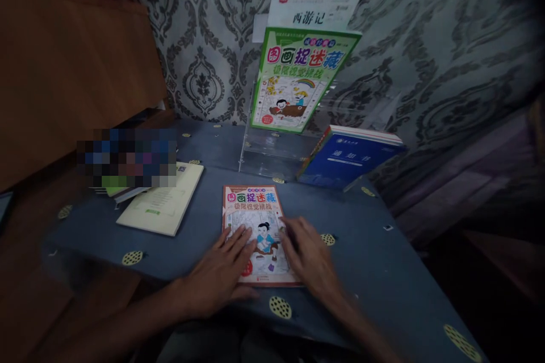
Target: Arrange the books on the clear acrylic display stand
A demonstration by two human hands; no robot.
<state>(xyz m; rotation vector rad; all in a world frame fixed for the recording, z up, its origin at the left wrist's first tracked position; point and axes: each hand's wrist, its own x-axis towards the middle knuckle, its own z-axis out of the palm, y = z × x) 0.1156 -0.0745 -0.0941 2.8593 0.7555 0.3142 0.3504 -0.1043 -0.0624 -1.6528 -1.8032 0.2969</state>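
Observation:
A thin picture book point(270, 266) with a reddish-pink border, large coloured Chinese characters and a drawn figure in blue lies flat on the table in front of me. My left hand point(223, 264) rests on the left part of its cover, fingers stretched out and flat. Along the right edge, my right hand point(313, 258) has its fingers bent, with the thumb at the cover and the index finger near the upper right side. The undersides of the right fingers are hidden.
A clear acrylic stand point(272, 167) holds a green-bordered picture book point(289, 105), a white book with a yellow top point(315, 3) and a blue book point(347, 156). A cream booklet point(164, 204) lies left beside a partly blurred stack. The table point(374, 261) meets a patterned wall.

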